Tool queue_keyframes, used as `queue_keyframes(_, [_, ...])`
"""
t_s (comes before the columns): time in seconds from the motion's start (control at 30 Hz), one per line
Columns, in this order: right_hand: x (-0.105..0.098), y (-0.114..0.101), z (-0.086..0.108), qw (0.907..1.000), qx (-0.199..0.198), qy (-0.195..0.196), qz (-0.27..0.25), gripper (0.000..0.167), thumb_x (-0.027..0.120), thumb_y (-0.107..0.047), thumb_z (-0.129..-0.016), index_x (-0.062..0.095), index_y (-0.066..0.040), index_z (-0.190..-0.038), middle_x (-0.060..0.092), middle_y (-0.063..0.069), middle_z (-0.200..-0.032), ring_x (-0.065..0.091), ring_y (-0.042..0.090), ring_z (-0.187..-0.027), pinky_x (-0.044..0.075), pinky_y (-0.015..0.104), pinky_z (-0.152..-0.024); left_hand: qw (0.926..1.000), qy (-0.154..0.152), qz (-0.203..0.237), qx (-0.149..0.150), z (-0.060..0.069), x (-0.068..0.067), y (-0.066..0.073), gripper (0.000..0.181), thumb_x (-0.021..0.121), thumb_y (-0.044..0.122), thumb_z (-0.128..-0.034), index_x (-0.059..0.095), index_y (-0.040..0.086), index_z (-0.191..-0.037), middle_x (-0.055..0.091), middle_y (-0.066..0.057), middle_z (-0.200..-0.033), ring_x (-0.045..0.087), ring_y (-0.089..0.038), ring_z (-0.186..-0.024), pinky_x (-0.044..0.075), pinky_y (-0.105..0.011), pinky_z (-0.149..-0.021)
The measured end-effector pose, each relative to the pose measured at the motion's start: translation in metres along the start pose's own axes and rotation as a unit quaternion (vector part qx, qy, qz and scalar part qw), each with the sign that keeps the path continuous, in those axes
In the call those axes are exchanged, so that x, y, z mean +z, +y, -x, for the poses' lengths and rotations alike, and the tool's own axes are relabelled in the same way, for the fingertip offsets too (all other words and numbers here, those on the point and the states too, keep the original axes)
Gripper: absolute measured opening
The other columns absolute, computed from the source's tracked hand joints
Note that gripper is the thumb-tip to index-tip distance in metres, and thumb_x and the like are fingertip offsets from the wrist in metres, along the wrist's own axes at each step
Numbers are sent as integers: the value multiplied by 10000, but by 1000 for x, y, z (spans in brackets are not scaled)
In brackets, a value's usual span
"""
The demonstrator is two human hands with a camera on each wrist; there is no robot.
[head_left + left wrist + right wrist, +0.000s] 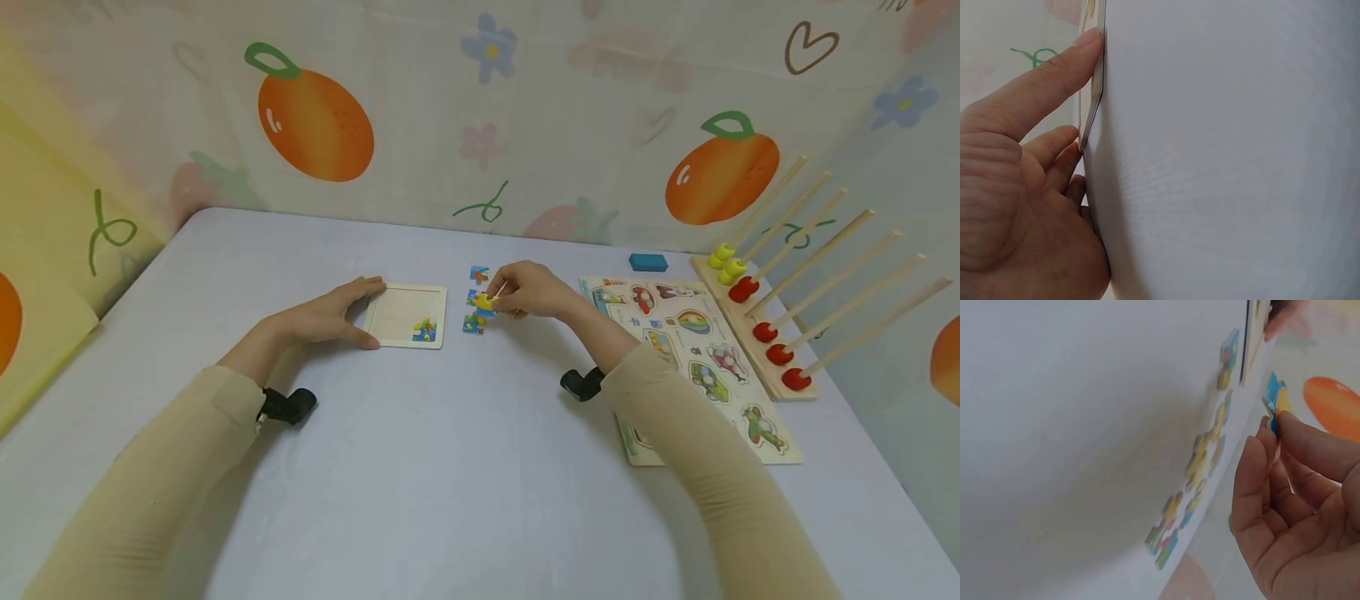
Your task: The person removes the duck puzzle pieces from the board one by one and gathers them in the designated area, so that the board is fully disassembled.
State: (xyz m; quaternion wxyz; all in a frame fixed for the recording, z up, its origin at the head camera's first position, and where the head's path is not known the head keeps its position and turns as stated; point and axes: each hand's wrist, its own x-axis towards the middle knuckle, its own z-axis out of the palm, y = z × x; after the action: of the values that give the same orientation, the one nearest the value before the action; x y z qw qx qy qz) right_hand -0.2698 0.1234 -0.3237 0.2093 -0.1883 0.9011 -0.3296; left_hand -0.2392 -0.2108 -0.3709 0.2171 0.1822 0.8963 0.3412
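Note:
A square wooden puzzle tray [393,313] lies on the white table, with a joined, colourful puzzle patch [424,331] in its near right corner. My left hand [330,314] holds the tray by its left side, thumb at the near corner and fingers at the far one. In the left wrist view the thumb [1054,81] rests along the tray's edge. My right hand [534,290] pinches a blue and yellow puzzle piece [1274,403] between thumb and fingers, raised off the table. Below it, several loose puzzle pieces [474,323] form a column right of the tray.
A wooden picture board [693,292] with vehicle shapes lies under the right forearm. Beside it stands a peg rack [780,388] with tall rods and red and yellow beads. Behind the board is a blue block [648,262]. A printed curtain [420,108] hangs behind the table.

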Motion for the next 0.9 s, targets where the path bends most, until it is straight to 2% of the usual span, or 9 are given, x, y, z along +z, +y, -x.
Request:
queue_keyframes(0.2, [-2, 14, 1, 9992, 216, -235, 249, 155, 663, -142, -925, 662, -58, -1055, 658, 35, -824, 569, 127, -677, 514, 216, -655, 10000, 35, -80, -24, -2, 1, -2, 985, 788, 277, -816, 193, 85, -1578, 17, -90, -1696, -71, -349, -1569, -6, -615, -1249])
queue_keyframes(0.5, [-3, 26, 6, 9971, 447, -487, 388, 143, 659, -149, -933, 655, -61, -1046, 660, 41, -894, 589, 113, -696, 535, 211, -663, 10000, 26, -18, -61, -3, 1, -2, 994, 795, 280, -812, 192, 92, -1579, 17, -86, -1697, -76, -347, -1569, -8, -619, -1247])
queue_keyframes(0.7, [-3, 30, 7, 9971, 499, -500, 270, 153, 660, -143, -927, 663, -57, -1054, 654, 35, -867, 608, 117, -703, 535, 215, -661, 9999, 33, -53, -83, -3, 1, -1, 997, 794, 271, -812, 186, 87, -1580, 17, -85, -1697, -80, -345, -1569, -12, -617, -1248])
queue_keyframes(0.9, [-1, 28, 7, 9975, 522, -343, 327, 160, 712, -139, -880, 683, -62, -1017, 670, 2, -803, 617, 109, -663, 524, 205, -640, 10000, 32, -68, -60, -3, 1, -2, 993, 792, 277, -813, 190, 85, -1579, 19, -92, -1696, -75, -346, -1569, -10, -613, -1250])
